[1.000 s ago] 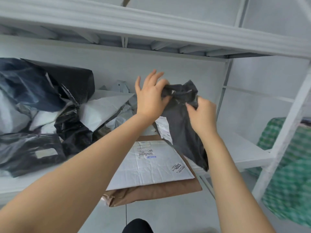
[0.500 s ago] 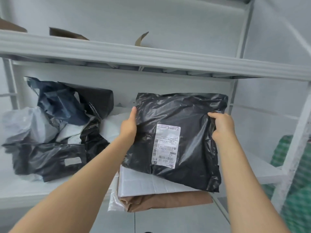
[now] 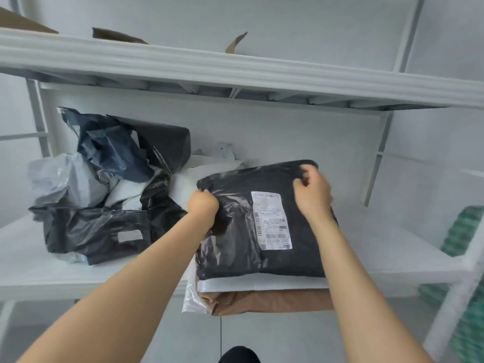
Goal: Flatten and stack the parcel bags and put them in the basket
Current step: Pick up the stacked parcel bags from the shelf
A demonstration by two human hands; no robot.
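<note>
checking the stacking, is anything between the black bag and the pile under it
Nothing visible. The black bag lies straight on the white bag, with the left hand and right hand gripping its far corners.

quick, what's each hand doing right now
left hand: closed, gripping the left edge of the black bag
right hand: closed, gripping the same bag near its top right corner
</note>
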